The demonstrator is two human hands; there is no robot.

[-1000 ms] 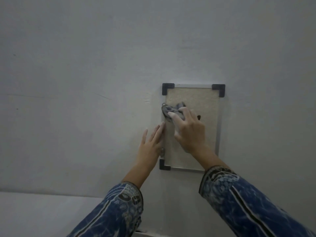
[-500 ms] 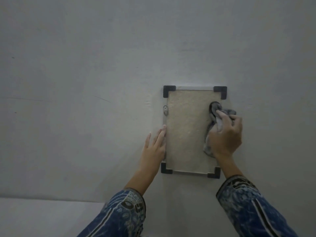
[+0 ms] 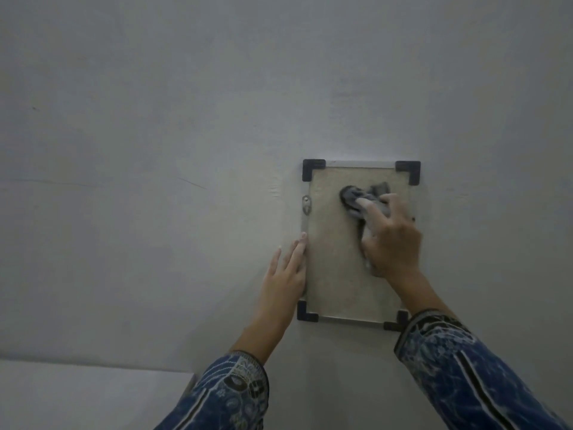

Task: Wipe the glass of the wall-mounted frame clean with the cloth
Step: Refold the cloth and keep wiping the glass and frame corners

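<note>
Plain grey wall [image 3: 155, 119] fills my view, and the frame [image 3: 359, 164] hangs on it directly ahead of both hands. My right hand [image 3: 392, 240] is closed around the bunched grey cloth [image 3: 356, 198], pressing it against the glass [image 3: 333, 259] in the upper half, with most of the cloth showing just beyond the fingertips. My left hand [image 3: 285, 274] lies flat with fingers extended, touching the frame's near side edge, just below the small metal hanger tab [image 3: 306, 204]. Risk, as I judge it: hard sideways pressure from the right hand could pivot or lift the frame off its mount if the left hand slips from that edge. The bunched cloth gives a small contact patch, so strips near the black corner brackets [image 3: 313, 169] may be missed.
</note>
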